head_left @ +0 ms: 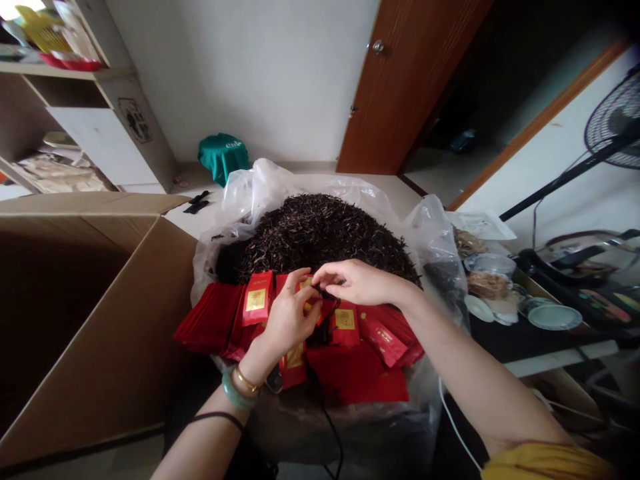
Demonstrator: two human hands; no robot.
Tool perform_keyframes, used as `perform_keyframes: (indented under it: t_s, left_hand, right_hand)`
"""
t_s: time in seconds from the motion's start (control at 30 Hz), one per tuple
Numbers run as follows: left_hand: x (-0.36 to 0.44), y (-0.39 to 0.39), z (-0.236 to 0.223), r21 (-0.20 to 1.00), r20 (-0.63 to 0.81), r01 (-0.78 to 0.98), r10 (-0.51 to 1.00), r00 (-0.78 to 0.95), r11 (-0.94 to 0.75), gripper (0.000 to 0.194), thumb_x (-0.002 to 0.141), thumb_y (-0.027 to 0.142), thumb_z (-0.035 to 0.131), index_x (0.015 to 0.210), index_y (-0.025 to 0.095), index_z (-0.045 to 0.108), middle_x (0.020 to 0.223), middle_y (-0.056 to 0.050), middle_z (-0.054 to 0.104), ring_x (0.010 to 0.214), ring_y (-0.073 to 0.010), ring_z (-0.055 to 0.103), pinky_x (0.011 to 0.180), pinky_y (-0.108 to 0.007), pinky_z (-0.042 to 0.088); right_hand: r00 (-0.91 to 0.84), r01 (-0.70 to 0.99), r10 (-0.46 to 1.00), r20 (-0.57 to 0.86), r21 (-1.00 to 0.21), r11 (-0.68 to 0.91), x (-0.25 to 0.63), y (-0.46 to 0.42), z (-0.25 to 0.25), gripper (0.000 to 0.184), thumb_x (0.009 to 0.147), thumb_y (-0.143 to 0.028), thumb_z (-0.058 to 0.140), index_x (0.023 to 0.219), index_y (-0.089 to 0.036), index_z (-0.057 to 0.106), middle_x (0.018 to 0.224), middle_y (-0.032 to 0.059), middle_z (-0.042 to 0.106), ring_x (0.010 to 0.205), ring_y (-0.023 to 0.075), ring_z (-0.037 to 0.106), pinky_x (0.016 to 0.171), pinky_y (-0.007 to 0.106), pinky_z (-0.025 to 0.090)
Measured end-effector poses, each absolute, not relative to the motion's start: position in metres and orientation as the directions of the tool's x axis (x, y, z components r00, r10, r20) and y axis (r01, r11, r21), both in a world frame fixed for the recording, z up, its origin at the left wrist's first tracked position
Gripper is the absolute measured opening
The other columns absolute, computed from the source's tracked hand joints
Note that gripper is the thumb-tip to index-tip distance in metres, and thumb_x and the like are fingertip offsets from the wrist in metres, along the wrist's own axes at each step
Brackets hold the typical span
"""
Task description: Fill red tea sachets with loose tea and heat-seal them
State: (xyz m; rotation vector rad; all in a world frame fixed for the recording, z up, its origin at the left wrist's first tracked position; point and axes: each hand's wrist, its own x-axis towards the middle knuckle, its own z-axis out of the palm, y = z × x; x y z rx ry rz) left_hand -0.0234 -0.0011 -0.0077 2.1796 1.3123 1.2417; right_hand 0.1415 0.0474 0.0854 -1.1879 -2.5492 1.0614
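My left hand is closed in a pinch above the red packets. Its thumb and forefinger curl toward the fingertips of my right hand, which is pinched too. Something small and dark lies between the fingertips, too small to make out. Under and around both hands are red packets with gold labels; one packet stands just left of my left hand, and another packet lies below my right hand. A tight row of red packets fills the left side. Behind my hands rises a large heap of dark loose tea leaves.
A clear plastic bag surrounds the heap. An open cardboard box stands at left. On the right, a dark surface bears a clear jar and a small bowl. A fan, a brown door and a green-covered object stand farther off.
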Motion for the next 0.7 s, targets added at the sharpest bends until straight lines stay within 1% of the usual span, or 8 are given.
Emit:
perform_keyframes:
  t_s: [0.1,0.17,0.33,0.43,0.53,0.6,0.67,0.7]
  left_hand:
    - [-0.023,-0.002,-0.008,0.625,0.514,0.569,0.830,0.216,-0.535,0.007,0.080,0.012,0.058,0.079,0.018,0.062,0.124,-0.013,0.050,0.107,-0.0251,0.061,0.087,-0.040,0.057]
    - [-0.023,-0.002,-0.008,0.620,0.513,0.578,0.831,0.215,-0.531,0.006,0.080,0.013,0.058,0.079,0.017,0.062,0.124,-0.013,0.051,0.104,-0.0244,0.062,0.085,-0.039,0.057]
    - [-0.023,-0.001,-0.006,0.581,0.533,0.618,0.822,0.203,-0.529,0.006,0.079,0.013,0.060,0.079,0.018,0.064,0.118,-0.011,0.054,0.103,-0.0242,0.061,0.085,-0.039,0.056]
    - [-0.023,-0.001,-0.005,0.534,0.567,0.649,0.799,0.200,-0.541,0.005,0.079,0.014,0.061,0.080,0.018,0.064,0.110,-0.010,0.056,0.098,-0.0231,0.060,0.082,-0.038,0.055]
    - [-0.024,-0.001,-0.004,0.448,0.614,0.682,0.753,0.235,-0.578,0.006,0.081,0.015,0.060,0.079,0.018,0.064,0.100,-0.008,0.058,0.093,-0.0225,0.058,0.080,-0.038,0.054]
    - [-0.025,0.000,-0.004,0.393,0.630,0.704,0.731,0.263,-0.592,0.007,0.082,0.014,0.059,0.079,0.019,0.064,0.098,-0.008,0.060,0.093,-0.0232,0.056,0.080,-0.038,0.053]
    - [-0.026,0.000,-0.003,0.368,0.629,0.718,0.727,0.276,-0.591,0.009,0.082,0.012,0.058,0.080,0.019,0.063,0.099,-0.008,0.061,0.095,-0.0239,0.055,0.081,-0.039,0.052]
    - [-0.026,0.001,-0.003,0.364,0.629,0.723,0.727,0.274,-0.587,0.010,0.083,0.012,0.057,0.080,0.019,0.063,0.100,-0.008,0.061,0.097,-0.0242,0.054,0.083,-0.040,0.051]
  right_hand:
    - [-0.724,0.633,0.651,-0.229,-0.596,0.494,0.138,0.043,0.088,0.037,0.083,-0.006,0.049,0.115,-0.018,0.062,0.099,0.0061,0.072,0.088,0.0183,0.067,0.080,0.030,0.049]
    - [-0.731,0.635,0.641,-0.233,-0.576,0.515,0.136,0.042,0.089,0.039,0.082,-0.006,0.050,0.118,-0.019,0.061,0.101,0.0066,0.072,0.090,0.0192,0.067,0.080,0.030,0.049]
    - [-0.659,0.594,0.746,-0.092,-0.673,0.441,0.141,0.044,0.084,0.033,0.079,-0.005,0.051,0.108,-0.016,0.063,0.105,0.0089,0.065,0.092,0.0159,0.065,0.075,0.027,0.053]
    - [-0.607,0.569,0.795,-0.022,-0.711,0.414,0.146,0.046,0.081,0.031,0.076,-0.008,0.057,0.105,-0.017,0.064,0.106,0.0075,0.060,0.088,0.0142,0.064,0.070,0.025,0.055]
    - [-0.593,0.561,0.805,0.012,-0.712,0.424,0.150,0.046,0.078,0.028,0.074,-0.011,0.060,0.101,-0.018,0.065,0.100,0.0053,0.063,0.080,0.0132,0.064,0.067,0.025,0.054]
    - [-0.518,0.586,0.854,0.037,-0.712,0.386,0.154,0.046,0.075,0.020,0.077,-0.013,0.058,0.095,-0.017,0.066,0.092,0.0041,0.066,0.075,0.0131,0.064,0.065,0.024,0.052]
    - [-0.421,0.639,0.907,0.007,-0.707,0.302,0.159,0.044,0.069,0.017,0.080,-0.012,0.052,0.090,-0.017,0.066,0.080,0.0020,0.068,0.066,0.0126,0.064,0.061,0.024,0.050]
    - [-0.417,0.672,0.908,-0.040,-0.686,0.278,0.161,0.042,0.064,0.017,0.080,-0.011,0.051,0.086,-0.017,0.066,0.074,0.0010,0.068,0.063,0.0128,0.064,0.060,0.024,0.049]
